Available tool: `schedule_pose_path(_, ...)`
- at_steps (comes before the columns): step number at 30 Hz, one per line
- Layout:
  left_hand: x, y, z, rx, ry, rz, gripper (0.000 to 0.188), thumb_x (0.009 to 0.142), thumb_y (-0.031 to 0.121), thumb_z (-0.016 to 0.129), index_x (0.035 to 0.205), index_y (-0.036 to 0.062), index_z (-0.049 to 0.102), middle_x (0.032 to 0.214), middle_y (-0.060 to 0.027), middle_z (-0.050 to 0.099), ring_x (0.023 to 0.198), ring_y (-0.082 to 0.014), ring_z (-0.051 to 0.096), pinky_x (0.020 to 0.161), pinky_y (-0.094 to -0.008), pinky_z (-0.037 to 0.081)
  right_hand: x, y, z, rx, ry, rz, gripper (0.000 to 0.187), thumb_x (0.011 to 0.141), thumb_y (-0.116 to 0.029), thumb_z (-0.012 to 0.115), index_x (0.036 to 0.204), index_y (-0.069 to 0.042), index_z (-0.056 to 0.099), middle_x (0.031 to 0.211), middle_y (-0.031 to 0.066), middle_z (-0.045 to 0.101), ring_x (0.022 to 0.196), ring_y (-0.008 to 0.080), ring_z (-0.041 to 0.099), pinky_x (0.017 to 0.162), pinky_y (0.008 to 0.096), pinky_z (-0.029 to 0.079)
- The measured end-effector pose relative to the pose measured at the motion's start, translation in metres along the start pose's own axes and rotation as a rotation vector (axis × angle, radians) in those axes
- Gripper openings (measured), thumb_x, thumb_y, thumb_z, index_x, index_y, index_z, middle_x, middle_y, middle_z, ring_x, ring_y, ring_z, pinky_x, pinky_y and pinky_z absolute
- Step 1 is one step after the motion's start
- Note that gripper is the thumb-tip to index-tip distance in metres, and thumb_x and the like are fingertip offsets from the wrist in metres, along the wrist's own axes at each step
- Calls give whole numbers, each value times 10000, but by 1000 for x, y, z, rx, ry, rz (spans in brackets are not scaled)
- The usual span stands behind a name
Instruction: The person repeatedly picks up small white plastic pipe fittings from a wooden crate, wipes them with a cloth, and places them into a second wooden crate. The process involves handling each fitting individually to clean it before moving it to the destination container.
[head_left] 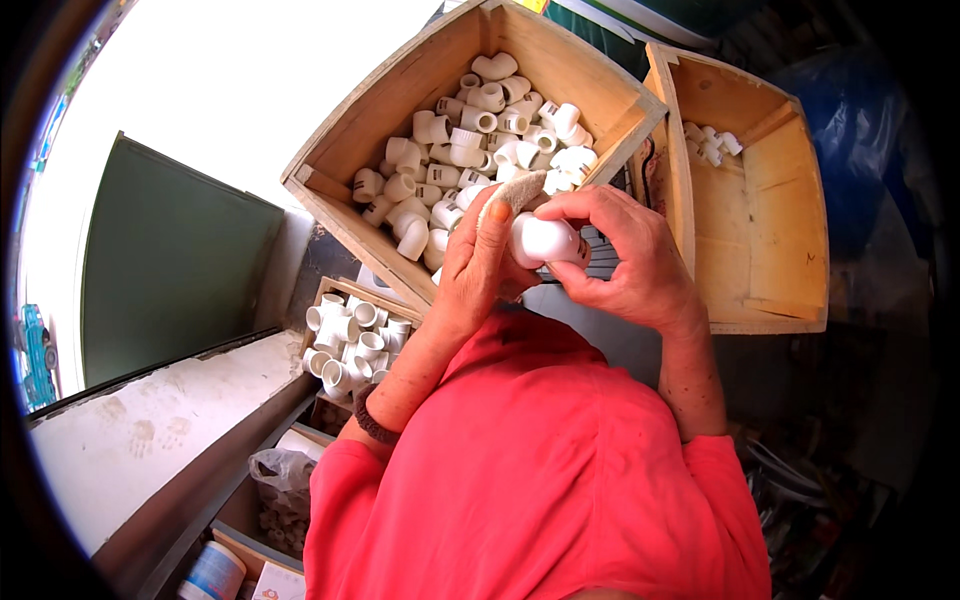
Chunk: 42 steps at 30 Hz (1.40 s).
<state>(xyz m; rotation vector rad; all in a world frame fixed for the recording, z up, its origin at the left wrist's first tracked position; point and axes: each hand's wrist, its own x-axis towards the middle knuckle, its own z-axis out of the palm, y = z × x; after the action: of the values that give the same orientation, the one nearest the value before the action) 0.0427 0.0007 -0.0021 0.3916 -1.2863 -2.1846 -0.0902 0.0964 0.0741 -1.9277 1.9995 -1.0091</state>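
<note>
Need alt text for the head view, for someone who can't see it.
The right hand pinches a white pipe fitting; the left hand, close by, holds a pale cloth. Beyond, a large wooden box holds many white elbows; another box at right holds a few white pieces.

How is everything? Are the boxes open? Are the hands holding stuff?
Left hand, gripping a beige cloth
Right hand, pinching a white fitting
Big wooden box, open-topped, many white elbows inside
Right wooden box, open-topped, few small fittings inside
Small box, open-topped, heaped with white pipe pieces
Plastic bag, crumpled
</note>
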Motion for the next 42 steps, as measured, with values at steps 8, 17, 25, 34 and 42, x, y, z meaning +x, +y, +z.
schedule_pose_path(8,3,3,7,4,76,-8,439,997,400,380,1183,20,500,757,-19,552,448,-36,443,388,-157,333,-8,3,1,3,31,25,434,664,-33,742,1071,-64,593,983,93,630,897,250,625,767,326,516)
schedule_pose_path(17,10,3,5,-74,65,-95,472,993,433,354,1128,18,532,699,-27,552,388,-53,399,352,-173,320,-9,11,2,20,15,30,435,695,-33,740,1108,-44,603,1032,107,627,924,229,621,764,305,517)
schedule_pose_path(25,13,3,6,-344,149,-263,524,977,454,371,1175,-10,513,788,-101,619,510,-138,545,415,-220,417,-14,25,16,348,157,273,380,754,-97,747,1098,-42,595,1019,68,630,872,141,609,744,267,511)
schedule_pose_path(34,15,-16,-17,-775,-34,-295,496,955,346,444,1315,4,439,1267,-131,525,1132,-242,534,964,-376,433,-13,33,26,803,320,511,394,832,-147,707,1144,18,532,988,56,604,867,84,572,747,235,514)
schedule_pose_path(42,16,-17,-9,-375,13,-116,576,832,44,668,1347,-2,416,1257,-109,547,1142,-178,533,941,-314,457,-15,30,32,820,263,518,364,825,-163,714,1103,-3,542,964,41,605,866,84,579,748,232,512)
